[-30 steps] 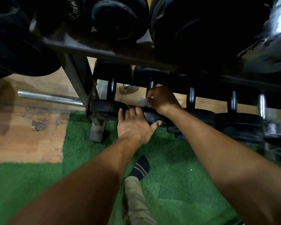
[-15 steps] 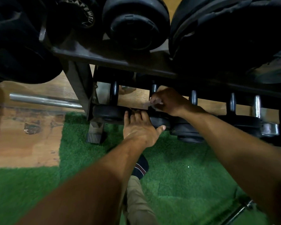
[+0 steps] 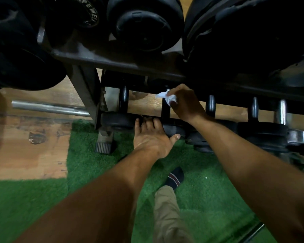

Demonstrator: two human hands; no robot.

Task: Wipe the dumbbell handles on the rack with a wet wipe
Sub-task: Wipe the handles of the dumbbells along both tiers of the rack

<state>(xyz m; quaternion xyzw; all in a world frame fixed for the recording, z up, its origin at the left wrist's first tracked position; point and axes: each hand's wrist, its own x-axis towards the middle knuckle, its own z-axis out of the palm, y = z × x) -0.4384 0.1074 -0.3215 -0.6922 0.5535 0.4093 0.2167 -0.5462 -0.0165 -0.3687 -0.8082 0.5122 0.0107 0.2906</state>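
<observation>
Dumbbell handles on the bottom rack tier run in a row left to right, and the one getting cleaned right now is the second handle (image 3: 165, 109) from the left. The right hand (image 3: 184, 104) has its fingers pinched around a crumpled white wet wipe (image 3: 167, 97), pressed against the far end of that handle, probably so the wipe wraps the bar. The left hand (image 3: 152, 137) lies flat, fingers spread, on the near dumbbell head (image 3: 174, 130), looks like bracing so it won't roll. Handles further right (image 3: 211, 106) look next in line, I'd guess.
</observation>
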